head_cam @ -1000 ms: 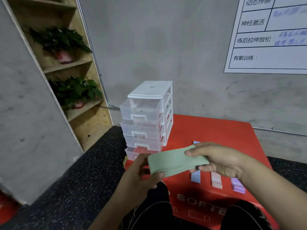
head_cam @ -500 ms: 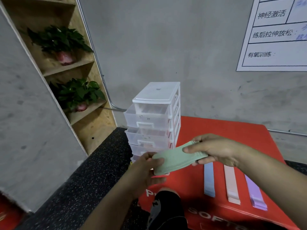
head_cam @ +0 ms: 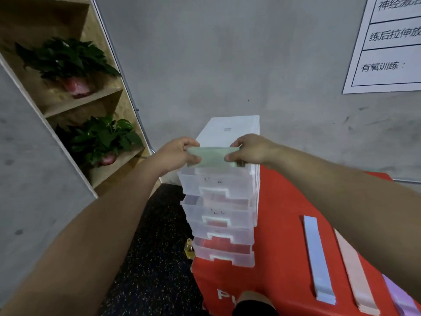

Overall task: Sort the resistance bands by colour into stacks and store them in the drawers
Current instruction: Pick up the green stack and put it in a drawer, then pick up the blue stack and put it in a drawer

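Note:
A folded green resistance band stack (head_cam: 211, 156) is held level at the top drawer of the clear plastic drawer unit (head_cam: 222, 213). My left hand (head_cam: 176, 152) pinches its left end and my right hand (head_cam: 249, 149) pinches its right end. The unit's drawers stand pulled out a little, stepped down toward me. On the red box (head_cam: 280, 258) to the right lie a blue band stack (head_cam: 317, 256), a pink band stack (head_cam: 355, 277) and a purple band stack (head_cam: 397, 295), side by side lengthwise; my right forearm covers part of the pink and purple ones.
A wooden shelf (head_cam: 75, 103) with two potted plants stands at the left against the grey wall. Dark speckled floor (head_cam: 148, 258) lies between shelf and red box. A small yellow object (head_cam: 189, 249) sits at the box's left edge. A white chart (head_cam: 391, 42) hangs top right.
Both hands have carried the green bands forward and up, from in front of my body to the top drawer of the unit. My view has moved closer to the drawers.

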